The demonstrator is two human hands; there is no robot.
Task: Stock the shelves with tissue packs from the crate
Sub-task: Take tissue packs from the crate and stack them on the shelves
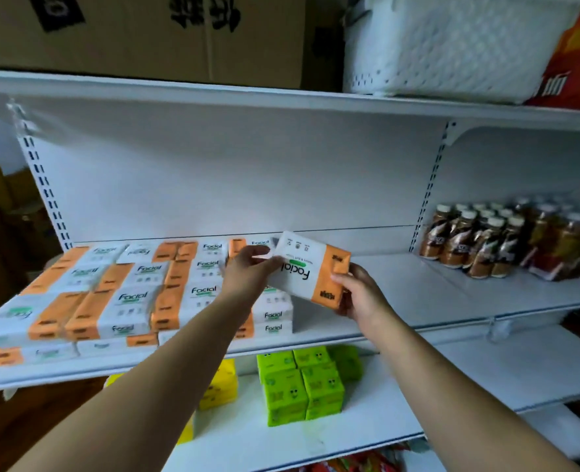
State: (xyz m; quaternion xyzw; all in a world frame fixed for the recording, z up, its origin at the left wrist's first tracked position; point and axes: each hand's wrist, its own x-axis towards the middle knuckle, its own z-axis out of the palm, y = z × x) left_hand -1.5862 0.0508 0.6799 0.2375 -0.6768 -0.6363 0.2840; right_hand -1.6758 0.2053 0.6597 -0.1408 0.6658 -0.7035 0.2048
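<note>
A white and orange "Facial" tissue pack (310,267) hangs tilted above the middle shelf (418,294), held between both hands. My left hand (247,270) grips its white end and my right hand (356,291) grips its orange end. Just left of it, several stacked tissue packs of the same kind (138,294) fill the left half of the shelf in rows. The crate is out of view.
Brown drink bottles (486,240) crowd the right end of the middle shelf. Green packs (302,386) and yellow packs (218,386) sit on the lower shelf. A cardboard box (138,32) and a white basket (452,42) stand on the top shelf.
</note>
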